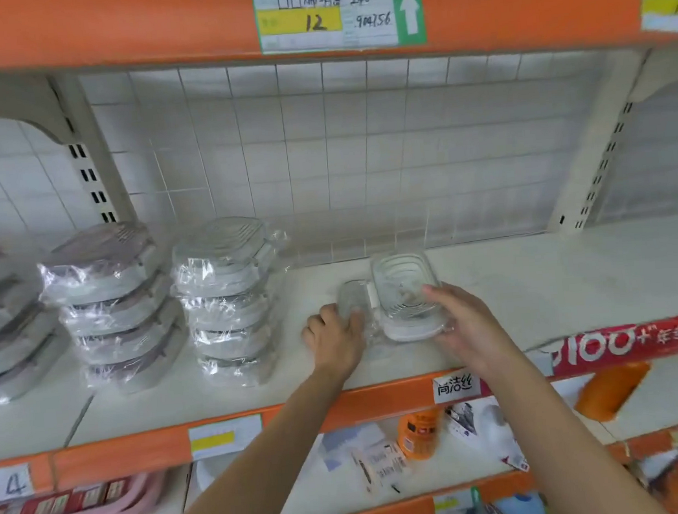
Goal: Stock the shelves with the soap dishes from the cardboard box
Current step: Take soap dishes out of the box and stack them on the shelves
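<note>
Your left hand [333,333] gripped the wrapped soap dish [402,298] by its left end and your right hand [463,319] held its right side, on the shelf [536,280] right of the stacks [226,299]. It sat tilted, long axis running left-right; you needed to lower it flat and square with those stacks.

Bare forearms, bare hands [336,341] — no sleeves

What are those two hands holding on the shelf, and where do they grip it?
A wrapped clear soap dish. The right hand grips its right front rim; the left hand holds the hinged part at its left side.
</note>
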The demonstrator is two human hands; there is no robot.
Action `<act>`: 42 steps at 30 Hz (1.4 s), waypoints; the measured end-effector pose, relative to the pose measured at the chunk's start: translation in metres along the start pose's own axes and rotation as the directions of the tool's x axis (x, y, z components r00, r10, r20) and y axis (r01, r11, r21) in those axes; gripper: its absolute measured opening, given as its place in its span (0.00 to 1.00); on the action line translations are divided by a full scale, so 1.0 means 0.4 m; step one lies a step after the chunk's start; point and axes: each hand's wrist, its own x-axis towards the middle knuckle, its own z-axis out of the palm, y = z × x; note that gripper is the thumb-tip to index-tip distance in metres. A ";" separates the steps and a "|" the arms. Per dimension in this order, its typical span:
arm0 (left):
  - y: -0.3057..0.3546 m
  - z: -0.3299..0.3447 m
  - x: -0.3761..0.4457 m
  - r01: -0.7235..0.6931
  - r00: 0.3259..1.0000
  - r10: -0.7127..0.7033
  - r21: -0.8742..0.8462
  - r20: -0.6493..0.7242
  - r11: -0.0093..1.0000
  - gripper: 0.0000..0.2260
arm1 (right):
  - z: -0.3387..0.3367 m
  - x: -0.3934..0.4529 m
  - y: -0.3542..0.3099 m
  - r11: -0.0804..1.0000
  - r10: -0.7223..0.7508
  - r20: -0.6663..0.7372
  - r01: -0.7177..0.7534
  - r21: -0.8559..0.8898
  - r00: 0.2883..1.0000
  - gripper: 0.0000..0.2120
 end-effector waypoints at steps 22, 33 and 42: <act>0.037 -0.123 0.059 0.225 0.963 -0.066 -0.641 0.262 0.734 0.20 | 0.014 0.204 -0.016 0.896 -0.088 -0.268 -0.041 -0.442 0.959 0.21; 0.026 -0.085 -0.003 -0.019 0.996 0.033 -0.167 0.085 0.986 0.23 | 0.049 0.110 0.043 0.921 0.050 -0.071 -0.073 -0.383 0.996 0.28; 0.017 -0.091 -0.061 0.017 0.987 -0.053 -0.233 -0.151 0.972 0.24 | 0.090 0.112 0.037 0.885 -0.049 -0.076 0.007 -0.466 0.996 0.20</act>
